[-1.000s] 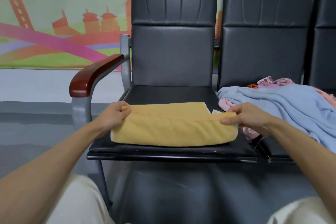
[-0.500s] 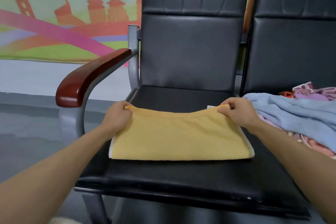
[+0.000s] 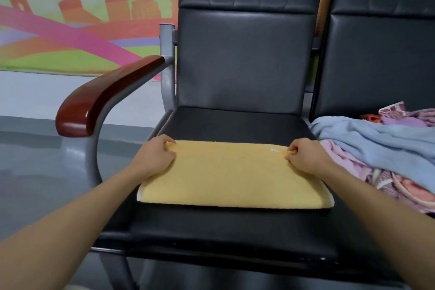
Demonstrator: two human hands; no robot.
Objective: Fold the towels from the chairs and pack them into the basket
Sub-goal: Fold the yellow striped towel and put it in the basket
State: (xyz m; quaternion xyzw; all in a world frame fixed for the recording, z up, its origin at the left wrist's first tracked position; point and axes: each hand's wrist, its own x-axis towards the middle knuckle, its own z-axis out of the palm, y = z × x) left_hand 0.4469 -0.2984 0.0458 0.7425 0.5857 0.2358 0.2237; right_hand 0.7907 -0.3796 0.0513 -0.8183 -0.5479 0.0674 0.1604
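Pinching left hand, pinching right hand

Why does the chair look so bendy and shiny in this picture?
Head view: the wide lens stretches and tilts the chair back; soft light glints off the wooden armrest and the grey floor; the yellow towel in the middle looks sharp.
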